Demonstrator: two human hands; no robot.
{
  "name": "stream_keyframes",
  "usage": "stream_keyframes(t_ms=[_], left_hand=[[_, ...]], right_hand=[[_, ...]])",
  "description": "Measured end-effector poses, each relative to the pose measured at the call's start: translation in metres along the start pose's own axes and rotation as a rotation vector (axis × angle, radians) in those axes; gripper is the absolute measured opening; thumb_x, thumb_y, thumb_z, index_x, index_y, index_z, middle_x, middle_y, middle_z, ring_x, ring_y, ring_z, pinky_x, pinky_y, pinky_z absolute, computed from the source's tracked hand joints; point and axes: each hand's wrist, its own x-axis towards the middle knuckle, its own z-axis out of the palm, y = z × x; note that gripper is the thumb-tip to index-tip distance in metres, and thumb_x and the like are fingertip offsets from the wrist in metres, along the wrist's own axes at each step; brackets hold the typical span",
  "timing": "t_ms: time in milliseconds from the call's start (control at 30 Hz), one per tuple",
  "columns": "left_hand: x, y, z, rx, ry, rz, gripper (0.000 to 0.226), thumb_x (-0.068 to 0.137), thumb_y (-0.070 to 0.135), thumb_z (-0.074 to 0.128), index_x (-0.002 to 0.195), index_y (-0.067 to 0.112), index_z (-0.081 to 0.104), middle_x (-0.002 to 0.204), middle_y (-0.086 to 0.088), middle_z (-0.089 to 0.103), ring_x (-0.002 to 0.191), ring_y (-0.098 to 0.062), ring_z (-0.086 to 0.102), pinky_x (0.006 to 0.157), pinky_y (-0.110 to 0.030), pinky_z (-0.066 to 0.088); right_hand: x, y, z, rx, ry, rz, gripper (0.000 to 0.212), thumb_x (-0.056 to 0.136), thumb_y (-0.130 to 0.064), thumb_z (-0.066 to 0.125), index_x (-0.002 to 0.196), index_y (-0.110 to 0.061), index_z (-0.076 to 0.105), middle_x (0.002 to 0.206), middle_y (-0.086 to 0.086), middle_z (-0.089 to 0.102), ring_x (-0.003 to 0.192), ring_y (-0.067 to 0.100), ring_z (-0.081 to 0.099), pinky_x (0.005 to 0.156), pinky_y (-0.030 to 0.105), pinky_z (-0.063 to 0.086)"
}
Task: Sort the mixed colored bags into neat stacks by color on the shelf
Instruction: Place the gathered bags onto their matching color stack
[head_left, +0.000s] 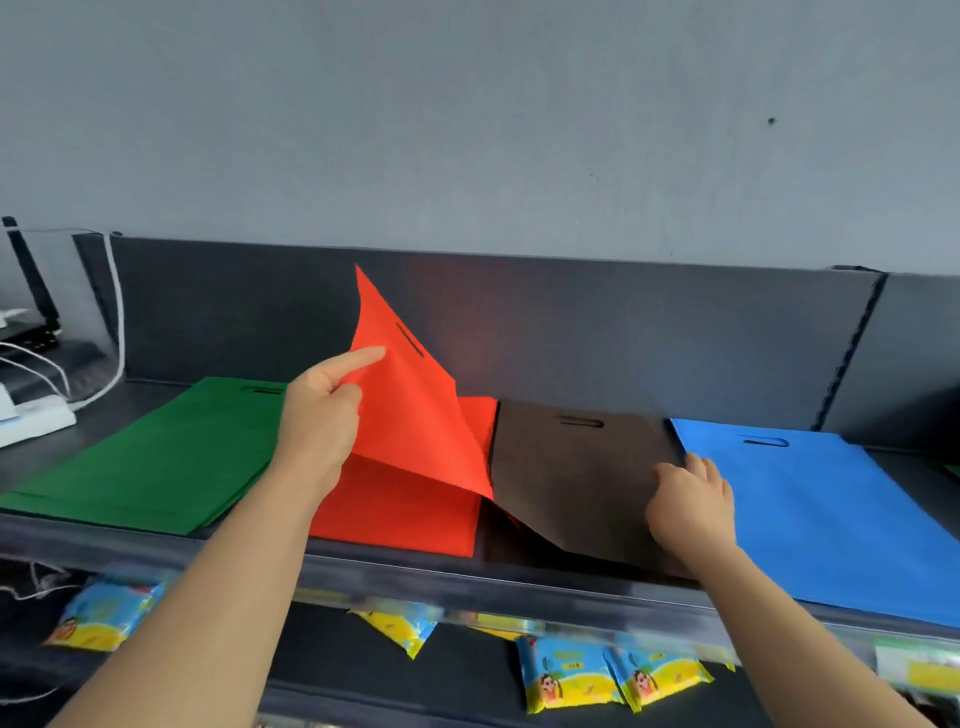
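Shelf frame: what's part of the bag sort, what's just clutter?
Job: green stack, red bag lifted by left hand, red stack, black bag under right hand, blue bag.
Clutter: snack packets on lower shelf, router, white cables.

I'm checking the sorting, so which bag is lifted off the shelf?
The top red bag, pinched by the left hand and raised on edge; the green bag, black bag and blue bag lie on the shelf.

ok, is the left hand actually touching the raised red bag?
Touching. The head view shows the left hand pinching the lifted red bag at its left edge, with the index finger lying against the sheet.
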Motion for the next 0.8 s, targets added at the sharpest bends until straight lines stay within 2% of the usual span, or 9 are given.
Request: stream_keyframes(t_ms=[67,133,167,233,367,467,533,633,800], left_hand=[[0.018,-0.001,-0.017,-0.051,-0.040,0.021,0.054,0.085,-0.007,0.042,0.102,0.036,0.070,0.045,0.018,0.051,0.048,-0.003,0.036,0.046,-0.016,0.029],[0.032,-0.002,-0.034,-0.127,-0.071,0.032,0.045,0.087,-0.002,0.051,0.099,0.036,0.072,0.081,0.019,0.070,0.079,-0.009,0.057,0.074,-0.021,0.045],[0.037,-0.003,-0.041,-0.175,-0.088,0.028,0.039,0.088,0.001,0.055,0.099,0.034,0.072,0.098,0.015,0.071,0.095,-0.009,0.061,0.089,-0.024,0.047],[0.045,-0.005,-0.052,-0.278,-0.121,0.003,0.031,0.089,0.004,0.060,0.100,0.030,0.071,0.112,0.006,0.069,0.109,-0.010,0.061,0.101,-0.029,0.043],[0.057,-0.007,-0.067,-0.447,-0.149,-0.059,0.027,0.089,0.003,0.061,0.106,0.022,0.070,0.116,-0.005,0.068,0.106,-0.015,0.062,0.098,-0.031,0.046],[0.062,-0.007,-0.075,-0.519,-0.154,-0.094,0.026,0.090,0.003,0.059,0.110,0.017,0.068,0.116,-0.006,0.068,0.103,-0.013,0.064,0.091,-0.026,0.049],[0.064,-0.006,-0.079,-0.550,-0.165,-0.104,0.026,0.091,0.004,0.059,0.113,0.015,0.067,0.114,-0.005,0.069,0.101,-0.012,0.065,0.088,-0.025,0.050],[0.069,-0.006,-0.085,-0.560,-0.168,-0.103,0.025,0.090,0.006,0.060,0.113,0.014,0.068,0.114,-0.003,0.069,0.104,-0.011,0.064,0.092,-0.025,0.049],[0.080,-0.020,-0.096,-0.312,-0.134,-0.013,0.019,0.086,0.013,0.068,0.097,0.028,0.071,0.111,0.001,0.069,0.109,-0.014,0.062,0.096,-0.029,0.047]], right_hand=[[-0.006,-0.028,0.000,0.206,0.002,-0.073,0.037,0.093,-0.016,0.049,0.130,-0.016,0.054,0.147,0.010,0.037,0.137,0.027,0.032,0.110,0.038,0.030],[-0.018,-0.065,-0.001,0.418,-0.022,-0.173,0.035,0.093,-0.019,0.054,0.128,-0.014,0.057,0.136,0.006,0.052,0.124,0.022,0.049,0.103,0.032,0.038],[-0.024,-0.084,0.000,0.495,-0.033,-0.209,0.032,0.092,-0.019,0.056,0.124,-0.013,0.060,0.127,0.004,0.060,0.115,0.019,0.056,0.097,0.028,0.041],[-0.036,-0.119,0.002,0.646,-0.087,-0.223,0.025,0.091,-0.020,0.058,0.114,-0.013,0.066,0.107,0.000,0.069,0.097,0.014,0.062,0.088,0.025,0.045],[-0.049,-0.174,0.007,1.010,-0.388,-0.049,0.024,0.096,-0.023,0.052,0.098,-0.005,0.066,0.080,0.007,0.064,0.070,0.017,0.063,0.079,0.033,0.057],[-0.056,-0.199,0.009,1.270,-0.624,0.111,0.036,0.099,-0.028,0.046,0.107,0.005,0.058,0.070,0.013,0.060,0.059,0.019,0.064,0.073,0.038,0.058],[-0.056,-0.208,0.007,1.433,-0.712,0.197,0.035,0.100,-0.027,0.045,0.110,0.005,0.056,0.075,0.019,0.064,0.063,0.023,0.066,0.064,0.034,0.057],[-0.051,-0.214,0.006,1.608,-0.660,0.224,0.028,0.097,-0.016,0.050,0.111,0.007,0.059,0.089,0.022,0.064,0.067,0.020,0.064,0.056,0.027,0.055],[-0.036,-0.210,0.003,1.513,-0.273,0.127,0.017,0.088,-0.003,0.061,0.104,-0.008,0.065,0.093,0.007,0.064,0.076,0.014,0.059,0.066,0.026,0.051]])
